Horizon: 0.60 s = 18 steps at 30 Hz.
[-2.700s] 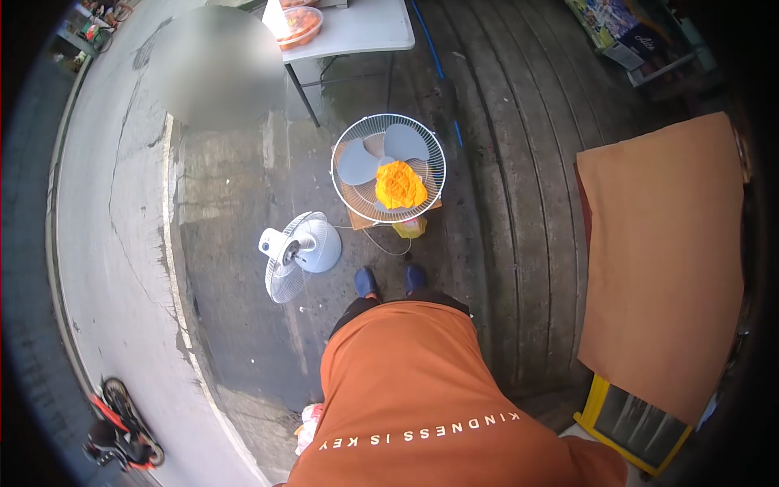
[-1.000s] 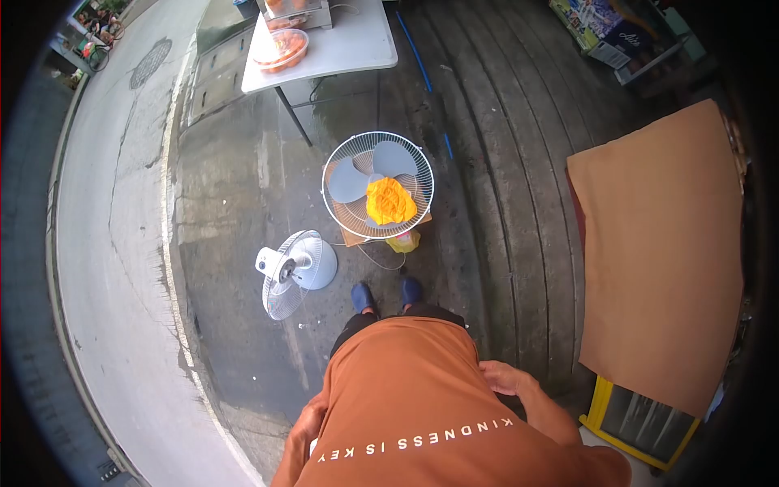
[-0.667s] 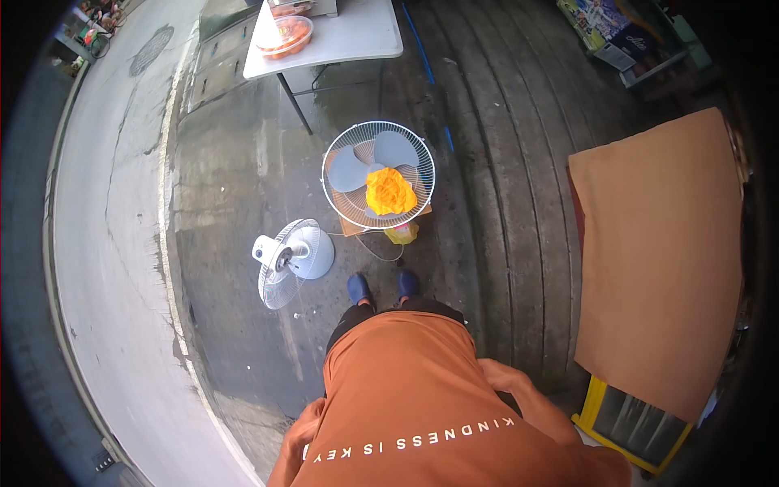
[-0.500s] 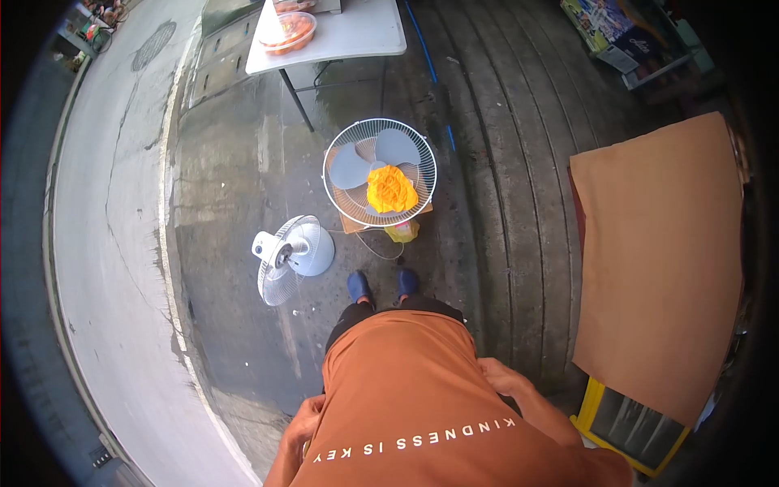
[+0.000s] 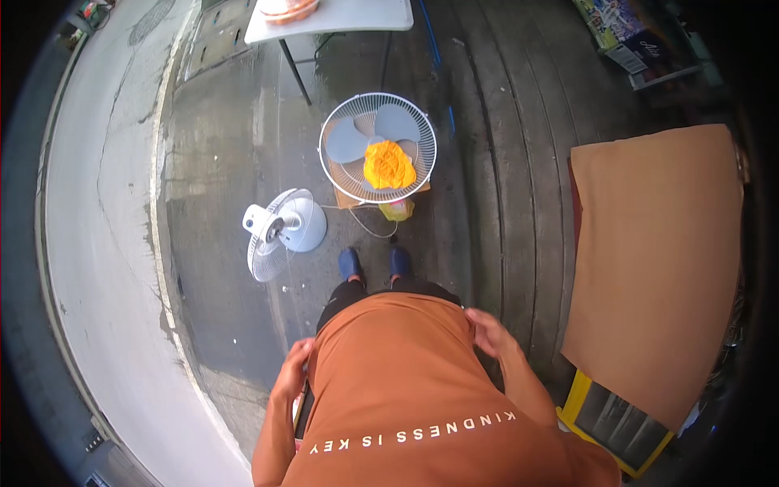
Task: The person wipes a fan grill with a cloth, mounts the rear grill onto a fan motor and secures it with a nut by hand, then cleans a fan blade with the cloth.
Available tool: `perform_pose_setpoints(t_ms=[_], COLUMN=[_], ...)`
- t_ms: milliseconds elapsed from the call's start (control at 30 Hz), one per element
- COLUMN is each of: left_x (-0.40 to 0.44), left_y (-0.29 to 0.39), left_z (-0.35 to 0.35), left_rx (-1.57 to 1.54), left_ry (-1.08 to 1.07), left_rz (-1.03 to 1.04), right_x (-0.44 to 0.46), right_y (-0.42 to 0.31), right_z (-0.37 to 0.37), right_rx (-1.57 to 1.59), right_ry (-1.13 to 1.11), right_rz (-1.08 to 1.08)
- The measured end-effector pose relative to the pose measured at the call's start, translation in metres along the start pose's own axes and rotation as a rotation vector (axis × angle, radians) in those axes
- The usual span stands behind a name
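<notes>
My left hand (image 5: pixel 294 367) is at the left side of the orange-brown shirt (image 5: pixel 389 365), its fingers loosely bent beside the cloth and partly hidden. On the other side, my right hand (image 5: pixel 490 333) has its fingers extended near the shirt's edge, holding nothing that I can see. Ahead of my blue shoes (image 5: pixel 400 262) lies a round fan with a white wire guard (image 5: pixel 324 166) and grey blades (image 5: pixel 397 123), facing up. A crumpled yellow-orange cloth (image 5: pixel 388 166) rests on it. Left of that stands a smaller white fan (image 5: pixel 304 223), its head tilted.
A white folding table (image 5: pixel 357 18) with a plastic food tub (image 5: pixel 290 10) stands at the top. Brown cardboard (image 5: pixel 653 268) covers something at right, above a yellow-framed item (image 5: pixel 621 426). A yellow-green bag (image 5: pixel 396 211) and a cable (image 5: pixel 369 231) lie by the fan.
Both hands have moved up along the shirt's sides, and more of the right hand's fingers shows. The view has shifted slightly, so the fans and table sit higher in the picture.
</notes>
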State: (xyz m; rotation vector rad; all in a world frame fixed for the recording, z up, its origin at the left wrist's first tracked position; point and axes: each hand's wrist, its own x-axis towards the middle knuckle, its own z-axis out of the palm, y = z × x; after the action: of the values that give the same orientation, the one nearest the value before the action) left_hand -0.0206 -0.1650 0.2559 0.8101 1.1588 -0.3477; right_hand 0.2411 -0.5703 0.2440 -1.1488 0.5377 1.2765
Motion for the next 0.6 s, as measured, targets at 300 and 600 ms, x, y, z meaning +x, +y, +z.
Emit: perform_pose_setpoints(t_ms=[300, 600], left_x=[0.056, 0.013], left_y=[0.073, 0.138], left_z=[0.061, 0.073], left_rx=[0.930, 0.145], left_ry=[-0.268, -0.881], left_rz=[0.278, 0.026], right_x=[0.027, -0.045], right_y=[-0.058, -0.042], right_z=[0.075, 0.081], right_rx=[-1.298, -0.145], right_ry=[0.334, -0.165], right_rz=[-0.055, -0.254])
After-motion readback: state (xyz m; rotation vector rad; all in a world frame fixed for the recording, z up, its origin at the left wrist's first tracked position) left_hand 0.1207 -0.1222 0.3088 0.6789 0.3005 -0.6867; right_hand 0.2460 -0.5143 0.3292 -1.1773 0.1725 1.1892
